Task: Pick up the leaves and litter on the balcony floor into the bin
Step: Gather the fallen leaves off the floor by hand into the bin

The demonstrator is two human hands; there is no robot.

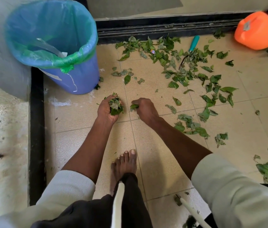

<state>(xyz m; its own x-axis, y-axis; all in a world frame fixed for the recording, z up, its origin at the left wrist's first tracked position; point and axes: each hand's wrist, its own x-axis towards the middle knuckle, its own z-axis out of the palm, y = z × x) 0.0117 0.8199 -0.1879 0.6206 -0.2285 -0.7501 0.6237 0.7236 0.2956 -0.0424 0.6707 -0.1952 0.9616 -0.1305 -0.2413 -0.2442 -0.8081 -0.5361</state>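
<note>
Leaves [187, 74] scattered over floor [154, 162] right of and beyond both hands, left hand [108, 109] cupped upward round a clump, right hand [144, 107] pinching a few beside it, lined bin [74, 79] just beyond left hand.

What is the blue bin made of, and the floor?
The blue bin looks like smooth plastic, lined with a thin, see-through bag that crinkles at the rim. The floor seems to be matte beige tile: straight grout lines cross it.
</note>
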